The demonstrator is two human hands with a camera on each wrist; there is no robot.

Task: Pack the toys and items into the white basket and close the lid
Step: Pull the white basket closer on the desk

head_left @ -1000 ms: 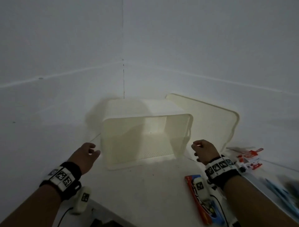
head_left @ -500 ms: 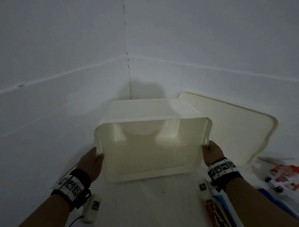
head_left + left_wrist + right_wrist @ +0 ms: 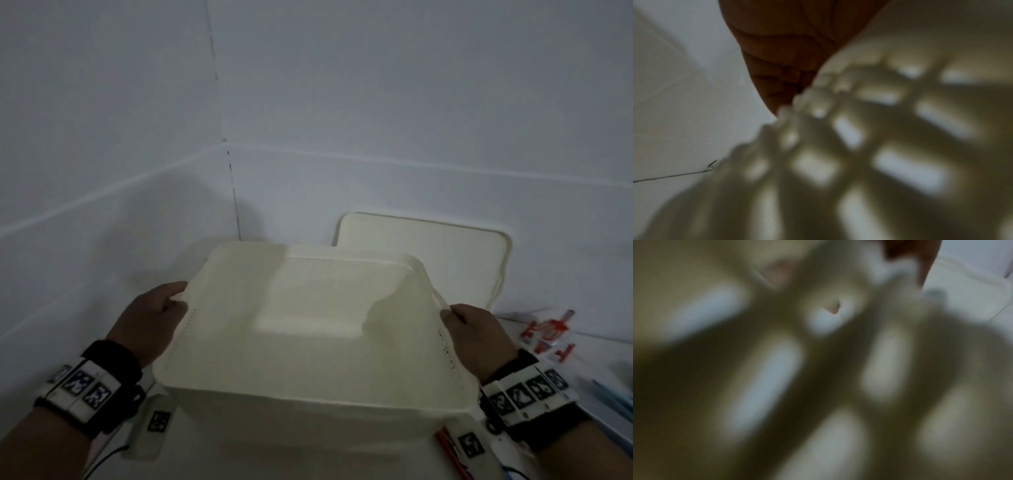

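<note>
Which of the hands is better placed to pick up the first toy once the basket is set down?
Likely the right hand: the red toys lie beside it, right of the white basket; none show near the left hand.

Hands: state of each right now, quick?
Left hand: grips the white basket by its left rim.
Right hand: grips the basket's right rim.

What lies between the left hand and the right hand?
In the head view, only the white basket lies between left hand and right hand; both grip its sides.

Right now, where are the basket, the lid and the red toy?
basket (image 3: 342, 397): head view, near outer wall.
lid (image 3: 428, 253): head view, flat face, behind the basket.
red toy (image 3: 546, 332): head view, its red middle, far right.
</note>
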